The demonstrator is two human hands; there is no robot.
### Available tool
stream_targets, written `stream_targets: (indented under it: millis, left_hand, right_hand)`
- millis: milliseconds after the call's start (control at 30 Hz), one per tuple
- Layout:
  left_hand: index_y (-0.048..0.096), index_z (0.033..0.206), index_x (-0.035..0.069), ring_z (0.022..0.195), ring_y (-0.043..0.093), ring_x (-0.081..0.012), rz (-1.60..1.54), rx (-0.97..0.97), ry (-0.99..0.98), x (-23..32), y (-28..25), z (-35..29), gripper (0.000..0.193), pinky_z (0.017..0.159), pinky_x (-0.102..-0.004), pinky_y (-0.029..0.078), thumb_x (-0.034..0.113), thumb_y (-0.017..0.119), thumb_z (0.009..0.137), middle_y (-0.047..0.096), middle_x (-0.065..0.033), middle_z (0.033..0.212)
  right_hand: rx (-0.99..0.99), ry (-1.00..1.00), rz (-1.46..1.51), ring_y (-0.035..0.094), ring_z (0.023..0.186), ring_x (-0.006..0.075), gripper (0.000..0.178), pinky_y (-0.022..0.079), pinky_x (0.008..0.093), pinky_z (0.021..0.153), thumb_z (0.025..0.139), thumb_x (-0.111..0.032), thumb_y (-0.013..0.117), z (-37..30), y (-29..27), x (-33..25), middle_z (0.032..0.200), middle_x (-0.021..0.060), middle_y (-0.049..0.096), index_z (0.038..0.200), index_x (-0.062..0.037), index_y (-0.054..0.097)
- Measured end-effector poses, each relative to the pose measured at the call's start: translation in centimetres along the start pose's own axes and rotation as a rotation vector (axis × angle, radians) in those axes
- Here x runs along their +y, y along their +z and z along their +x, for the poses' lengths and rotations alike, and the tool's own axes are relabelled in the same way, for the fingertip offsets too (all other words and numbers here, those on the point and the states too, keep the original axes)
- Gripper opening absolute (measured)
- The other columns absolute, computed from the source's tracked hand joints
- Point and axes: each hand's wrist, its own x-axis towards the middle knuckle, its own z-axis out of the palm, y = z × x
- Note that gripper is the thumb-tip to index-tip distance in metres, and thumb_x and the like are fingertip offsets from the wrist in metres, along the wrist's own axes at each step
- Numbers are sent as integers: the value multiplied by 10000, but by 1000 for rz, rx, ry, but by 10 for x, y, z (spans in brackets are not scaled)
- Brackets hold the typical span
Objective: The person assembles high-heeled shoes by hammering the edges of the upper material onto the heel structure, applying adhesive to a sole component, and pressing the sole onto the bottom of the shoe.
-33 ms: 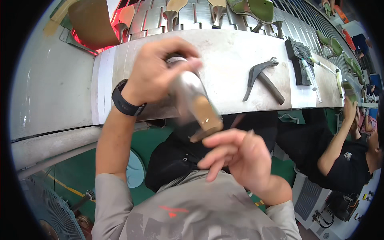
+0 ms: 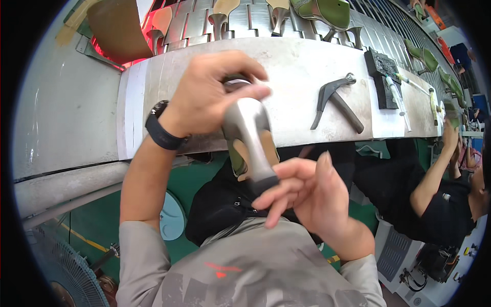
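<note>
My left hand is closed around a high-heeled shoe, which hangs just off the near edge of the bench. Its shiny silver heel faces me and ends in a dark tip pointing down at my right hand. Parts of a green upper and tan sole show on either side of the heel; my left fingers hide the shoe's front. My right hand has its fingers apart, thumb raised, with the fingertips at the heel tip. Whether they touch it is hard to tell.
On the white bench lie a black-handled hammer, a dark block and a syringe-like tube. Behind runs a slatted conveyor carrying green shoes and heels. A fan stands lower left; a co-worker sits at right.
The shoe has turned in my left hand, so its silver heel now faces me where the tan sole showed before. My left hand has shifted slightly right; my right hand has barely moved.
</note>
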Motion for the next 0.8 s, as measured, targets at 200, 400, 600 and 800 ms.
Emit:
stream_targets:
  millis: [200, 400, 600, 800]
  left_hand:
    - [709, 935, -4, 881, 632, -189, -14, -129, 111, -6, 11, 9, 387, 834, -326, 500, 369, 647, 1016, 680, -114, 900]
    - [699, 946, -38, 953, 632, -216, -495, 81, -69, -42, 25, -2, 1019, 914, -340, 488, 751, 60, 1021, 688, -128, 976]
    - [739, 905, 1, 897, 647, -239, -294, 77, 102, -31, 32, 2, 983, 873, -359, 494, 690, 55, 1055, 711, -125, 913]
    - [733, 905, -7, 904, 655, -241, -161, 20, 71, -28, 28, 5, 1075, 858, -360, 507, 772, -3, 988, 712, -144, 940]
  right_hand:
    - [-12, 132, -178, 742, 730, 227, 387, 602, 326, 722, 1034, -225, 607, 6, 25, -27, 928, 188, 737, 1204, 122, 596]
    - [-86, 122, -64, 688, 622, 170, 363, 551, 273, 607, 1054, -161, 558, -5, 37, -42, 802, 149, 702, 1301, 93, 483]
    - [61, 9, -12, 581, 499, 166, 452, 566, 309, 565, 1092, -273, 478, 33, 38, -24, 721, 128, 641, 1333, 109, 486]
    - [98, -35, 18, 543, 486, 156, 451, 589, 335, 584, 1099, -237, 443, 41, 38, -18, 702, 114, 612, 1365, 124, 496]
